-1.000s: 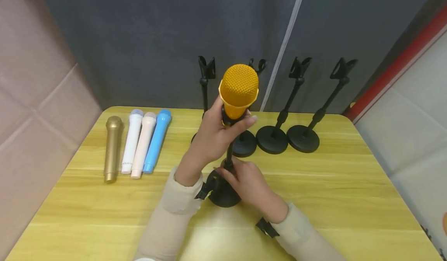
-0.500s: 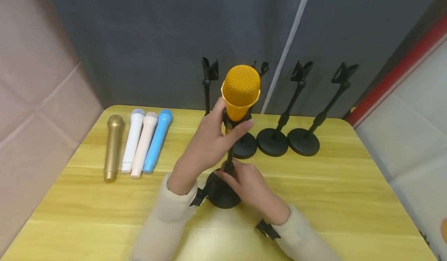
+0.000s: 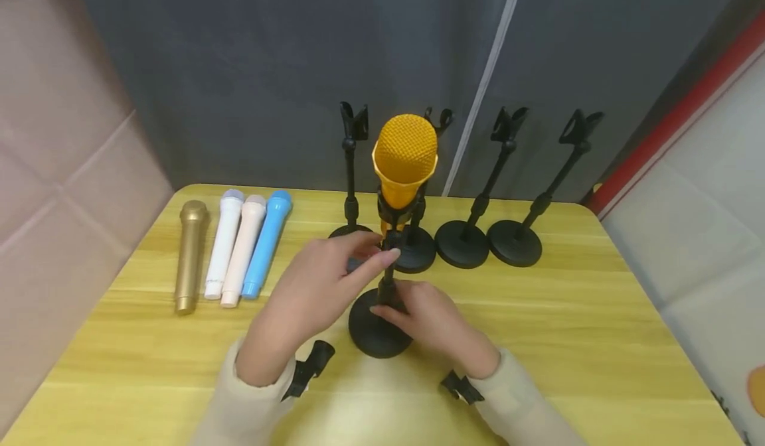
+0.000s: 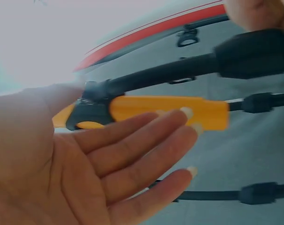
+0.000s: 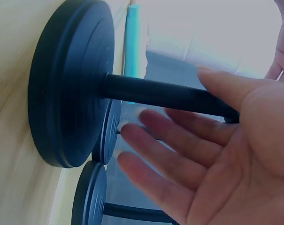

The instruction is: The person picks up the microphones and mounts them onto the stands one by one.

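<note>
A yellow microphone (image 3: 406, 157) sits upright in the clip of a black microphone stand (image 3: 380, 326), its textured head on top. My left hand (image 3: 317, 287) is by the upper pole, below the clip; its fingers are extended in the left wrist view, beside the microphone's handle (image 4: 170, 110). Low on the stand, my right hand (image 3: 433, 320) has the pole between its thumb and fingers. The right wrist view shows those fingers (image 5: 165, 154) loosely extended, not wrapped round the pole (image 5: 160, 93).
Gold (image 3: 190, 260), white (image 3: 224, 243), pale pink (image 3: 244, 250) and blue (image 3: 267, 243) microphones lie at the left of the wooden table (image 3: 149, 379). Several black stands with bare clips, including the rightmost stand (image 3: 515, 242), line the back before a dark grey curtain (image 3: 287, 81).
My left hand has let go of the microphone and clip area and moved down and left, its fingers loosening. The yellow microphone stays in the stand; my right hand has hardly moved.
</note>
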The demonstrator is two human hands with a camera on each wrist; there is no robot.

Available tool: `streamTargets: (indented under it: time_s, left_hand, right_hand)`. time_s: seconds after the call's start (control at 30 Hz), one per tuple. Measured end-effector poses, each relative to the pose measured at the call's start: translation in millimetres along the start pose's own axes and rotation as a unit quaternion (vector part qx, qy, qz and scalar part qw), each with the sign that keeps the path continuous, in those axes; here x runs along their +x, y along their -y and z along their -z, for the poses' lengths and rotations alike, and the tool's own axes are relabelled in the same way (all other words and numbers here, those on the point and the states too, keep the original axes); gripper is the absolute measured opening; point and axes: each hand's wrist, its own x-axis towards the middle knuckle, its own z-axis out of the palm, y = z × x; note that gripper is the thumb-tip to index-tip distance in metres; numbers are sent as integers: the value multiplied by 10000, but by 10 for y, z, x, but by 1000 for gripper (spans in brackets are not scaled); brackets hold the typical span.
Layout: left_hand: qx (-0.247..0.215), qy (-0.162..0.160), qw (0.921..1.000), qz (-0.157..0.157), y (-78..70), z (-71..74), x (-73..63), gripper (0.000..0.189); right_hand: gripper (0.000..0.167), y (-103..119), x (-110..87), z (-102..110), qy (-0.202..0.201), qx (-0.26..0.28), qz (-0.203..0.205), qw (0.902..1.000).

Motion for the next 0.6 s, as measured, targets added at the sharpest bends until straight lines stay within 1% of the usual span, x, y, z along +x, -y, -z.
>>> streamTargets:
  time_s: [0.17,0.27,0.3,0.37,0.5,0.6]
  left_hand:
    - [315,501,9981,-147,124,-118,-23,52]
    - [216,856,9958,-224,219,-215,-4,48]
    - [133,969,9949,-262,248,-245,10,47]
    - [-90,1143,9924,-451,305,-308,54,42]
    - [-658,1409,9842,-846,411,-411,144,35]
    - [-1075,1523,9783,-907,489,-463,189,33]
  right_hand:
    - [23,-15,-10,-10,332,-307,-194,9988]
    - [29,-31,-32,-21,469,-305,-112,9984]
    - [33,-37,-41,-21,500,-278,-65,9983]
    - [44,-53,-56,-22,588,-214,15,9980]
    - [68,-90,-71,-32,903,-159,-13,9958]
    - [80,-125,-70,-67,1117,-258,-38,9934]
